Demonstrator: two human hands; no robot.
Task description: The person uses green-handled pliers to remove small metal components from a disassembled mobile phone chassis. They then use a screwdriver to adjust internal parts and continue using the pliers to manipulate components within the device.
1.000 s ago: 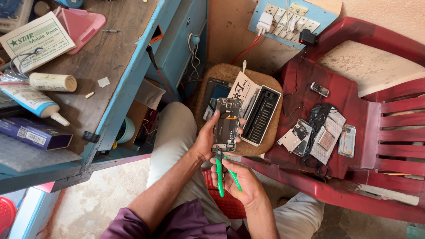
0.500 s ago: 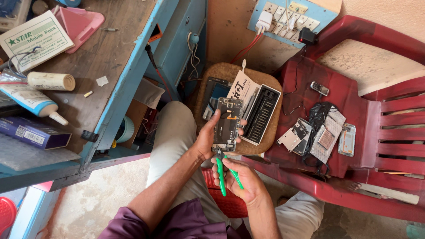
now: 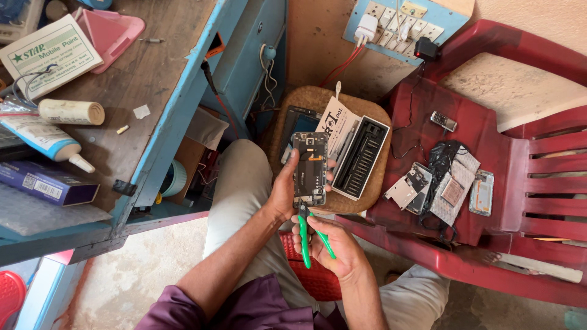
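Two hands are in the lower middle of the frame: the left hand (image 3: 282, 194) holds one opened phone (image 3: 310, 169), the right hand (image 3: 333, 247) one pair of green-handled pliers (image 3: 305, 235). One screwdriver kit (image 3: 362, 157) lies on one round stool (image 3: 306, 101) at centre. One red chair (image 3: 520, 165) stands at right. Two tubes (image 3: 49, 125) and one blue box (image 3: 46, 182) lie on one table (image 3: 153, 73) at left.
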